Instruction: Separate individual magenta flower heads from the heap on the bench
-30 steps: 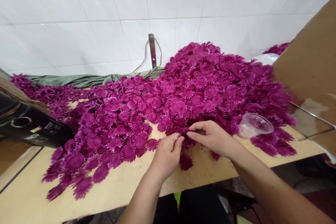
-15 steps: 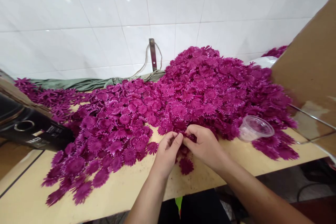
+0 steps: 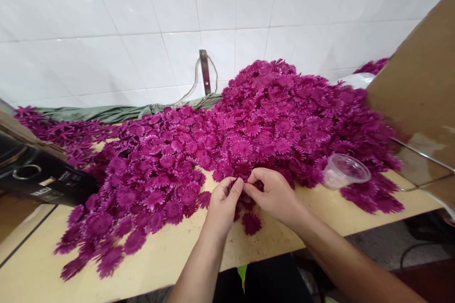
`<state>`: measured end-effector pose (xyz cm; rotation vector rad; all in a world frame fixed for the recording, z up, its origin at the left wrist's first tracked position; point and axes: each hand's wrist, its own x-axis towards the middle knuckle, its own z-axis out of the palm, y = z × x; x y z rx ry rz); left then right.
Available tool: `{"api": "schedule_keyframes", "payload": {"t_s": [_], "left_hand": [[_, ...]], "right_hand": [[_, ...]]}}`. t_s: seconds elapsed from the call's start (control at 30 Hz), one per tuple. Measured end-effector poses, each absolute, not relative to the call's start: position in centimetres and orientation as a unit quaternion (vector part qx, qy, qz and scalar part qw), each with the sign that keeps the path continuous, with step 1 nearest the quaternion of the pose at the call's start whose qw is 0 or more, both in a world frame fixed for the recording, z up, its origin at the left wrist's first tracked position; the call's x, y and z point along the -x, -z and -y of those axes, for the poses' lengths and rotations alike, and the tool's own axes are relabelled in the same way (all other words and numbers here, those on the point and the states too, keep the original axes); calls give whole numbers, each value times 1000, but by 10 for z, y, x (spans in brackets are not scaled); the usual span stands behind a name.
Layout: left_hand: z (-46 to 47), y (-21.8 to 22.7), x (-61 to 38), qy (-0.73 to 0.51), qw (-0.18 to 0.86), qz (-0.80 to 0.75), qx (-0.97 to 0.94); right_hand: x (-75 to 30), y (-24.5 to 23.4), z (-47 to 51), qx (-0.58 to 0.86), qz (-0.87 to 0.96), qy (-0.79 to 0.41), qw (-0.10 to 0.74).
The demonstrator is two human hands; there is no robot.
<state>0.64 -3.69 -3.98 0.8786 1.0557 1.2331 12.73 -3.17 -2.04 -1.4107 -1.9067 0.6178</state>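
My left hand (image 3: 223, 202) and my right hand (image 3: 272, 192) meet above the front part of the table, both closed in a pinch with thumb tips almost touching. Between the fingers shows a bit of a purple flower, mostly hidden by the hands. Just below them a single dark purple flower (image 3: 251, 223) lies on the table. Right behind my hands rises a big heap of purple flowers (image 3: 270, 113), which look artificial. A lower spread of the same flowers (image 3: 156, 170) covers the table to the left.
A clear plastic cup (image 3: 346, 171) with something pale inside stands tilted on the right. Cardboard (image 3: 423, 71) rises at the right edge. A black cylindrical package (image 3: 46, 175) leans in at left. Green cloth (image 3: 92, 113) runs along the tiled wall (image 3: 142, 9), beneath a metal bracket (image 3: 205, 71).
The whole view has shifted slightly. Both hands stay pinched together at nearly the same place, with the fingertips a little closer to each other.
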Motion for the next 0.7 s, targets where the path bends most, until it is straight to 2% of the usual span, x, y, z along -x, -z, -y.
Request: {"api": "schedule_keyframes", "payload": {"t_s": [0.1, 0.23, 0.33, 0.4, 0.6, 0.7], "left_hand": [[36, 42, -5, -539, 613, -466, -340], [37, 43, -2, -527, 631, -458, -338], [39, 39, -2, -549, 618, -454, -334], [39, 34, -4, -553, 615, -459, -325], [42, 25, 5, -571, 594, -475, -310], [46, 28, 23, -613, 546, -502, -272]], "right_hand": [[-126, 20, 31, 531, 716, -284, 353], [-129, 17, 28, 483, 648, -456, 372], [-127, 16, 27, 434, 568, -557, 422], [-123, 15, 27, 420, 523, -583, 458], [-135, -5, 5, 443, 484, -517, 550], [-162, -25, -17, 481, 402, -407, 664]]}}
